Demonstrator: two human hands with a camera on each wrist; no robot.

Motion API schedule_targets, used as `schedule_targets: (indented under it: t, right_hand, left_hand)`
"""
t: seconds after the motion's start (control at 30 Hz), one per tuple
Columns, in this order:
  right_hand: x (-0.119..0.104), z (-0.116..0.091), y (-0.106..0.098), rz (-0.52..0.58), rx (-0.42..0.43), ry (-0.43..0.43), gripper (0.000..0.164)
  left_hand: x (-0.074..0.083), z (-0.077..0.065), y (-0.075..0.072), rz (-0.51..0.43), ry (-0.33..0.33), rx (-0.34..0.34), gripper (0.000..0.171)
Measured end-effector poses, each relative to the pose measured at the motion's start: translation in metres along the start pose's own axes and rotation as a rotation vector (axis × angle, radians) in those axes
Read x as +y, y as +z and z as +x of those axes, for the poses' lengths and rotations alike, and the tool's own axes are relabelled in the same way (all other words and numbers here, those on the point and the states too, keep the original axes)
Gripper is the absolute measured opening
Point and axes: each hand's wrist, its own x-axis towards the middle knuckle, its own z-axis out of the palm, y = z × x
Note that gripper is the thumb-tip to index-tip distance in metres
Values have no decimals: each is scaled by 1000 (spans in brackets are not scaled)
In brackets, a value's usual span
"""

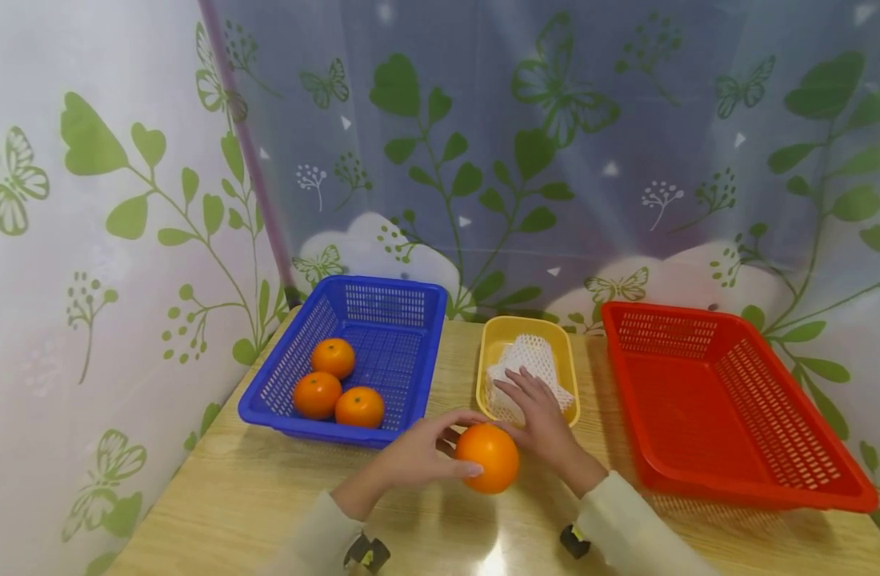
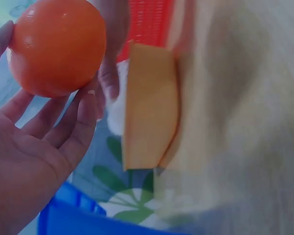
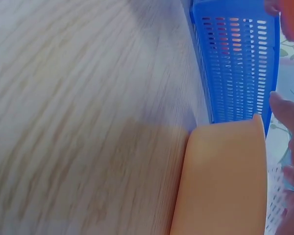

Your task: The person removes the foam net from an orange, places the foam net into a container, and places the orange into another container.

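Observation:
My left hand [image 1: 426, 456] grips an orange [image 1: 487, 458] above the table, with the thumb on its near side and the fingers round the back. In the left wrist view the orange [image 2: 59, 46] sits between thumb and fingertips. My right hand [image 1: 544, 420] reaches over a small yellow bin [image 1: 574, 376], its fingers stretched toward white foam net sleeves [image 1: 532, 356]. From the head, those fingertips overlap the sleeves. In the right wrist view the thumb [image 3: 286, 111] stands apart from the other fingers, beside the yellow bin's wall [image 3: 225, 181].
A blue basket [image 1: 411, 352] at the left holds three oranges [image 1: 334, 358] grouped toward its near left. At the right stands a red basket [image 1: 688, 408] with nothing in it. Behind the wooden table [image 1: 217, 496] hangs a leaf-patterned curtain [image 1: 440, 104].

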Motion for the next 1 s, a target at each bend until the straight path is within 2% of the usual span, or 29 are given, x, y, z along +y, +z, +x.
schedule_targets:
  t: [0.23,0.5,0.7,1.0]
  right_hand:
    - [-7,4,4,78,10,6,66]
    - [-26,11,8,183,-2,34,65]
    - [-39,14,14,229,-42,76,66]
    - [-56,20,25,285,-80,125,72]
  left_hand:
    - [9,-7,-18,-57,26,49,56]
    - [11,-20,-41,-43,49,158,55]
    - [5,-32,-61,-31,9,239,58]
    - [-1,-44,-86,59,-52,342,59]
